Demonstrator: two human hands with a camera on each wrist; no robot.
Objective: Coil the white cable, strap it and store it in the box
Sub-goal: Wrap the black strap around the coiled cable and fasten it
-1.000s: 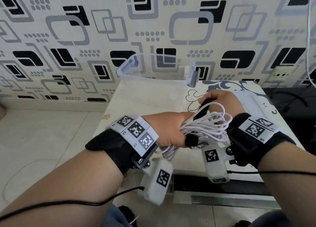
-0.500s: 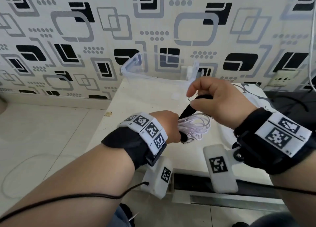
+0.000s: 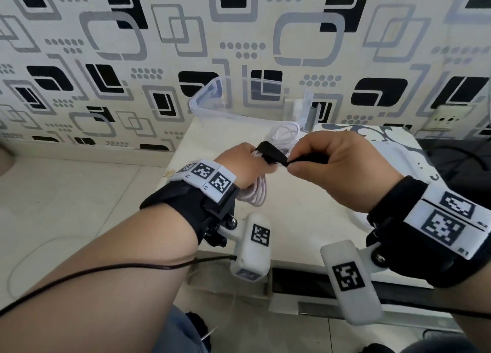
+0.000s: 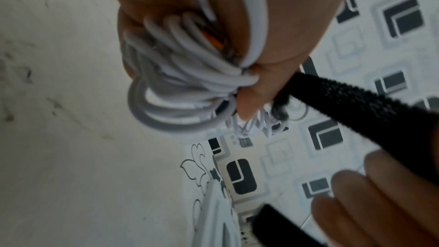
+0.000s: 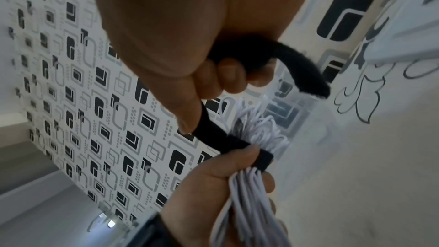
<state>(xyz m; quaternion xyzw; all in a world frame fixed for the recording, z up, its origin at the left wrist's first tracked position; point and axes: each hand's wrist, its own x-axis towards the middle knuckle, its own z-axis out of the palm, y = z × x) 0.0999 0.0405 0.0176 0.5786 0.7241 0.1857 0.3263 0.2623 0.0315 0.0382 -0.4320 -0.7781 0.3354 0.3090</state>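
Observation:
My left hand [image 3: 247, 164] grips the coiled white cable [image 3: 253, 194] at its middle; loops stick out toward the box [image 3: 285, 130] and below my wrist. The bundle also shows in the left wrist view as the white cable [image 4: 187, 74] and in the right wrist view as the white cable [image 5: 251, 194]. A black strap [image 3: 273, 154] is wrapped once around the bundle just above my left fingers. My right hand [image 3: 337, 166] pinches the strap's free end and holds it taut to the right, seen as the black strap [image 5: 213, 134] and the black strap [image 4: 356, 108]. The clear plastic box [image 3: 212, 105] stands behind, against the wall.
The white table [image 3: 305, 206] carries a floral print at its right part. A patterned wall [image 3: 159, 47] rises right behind the box. A wall socket [image 3: 446, 118] sits at the far right. Tiled floor [image 3: 66, 206] lies to the left of the table.
The strap has gone from hanging along the bundle to being wrapped over it. My right hand moved from above the coil to its right side, pulling the strap end. The bundle rose toward the box.

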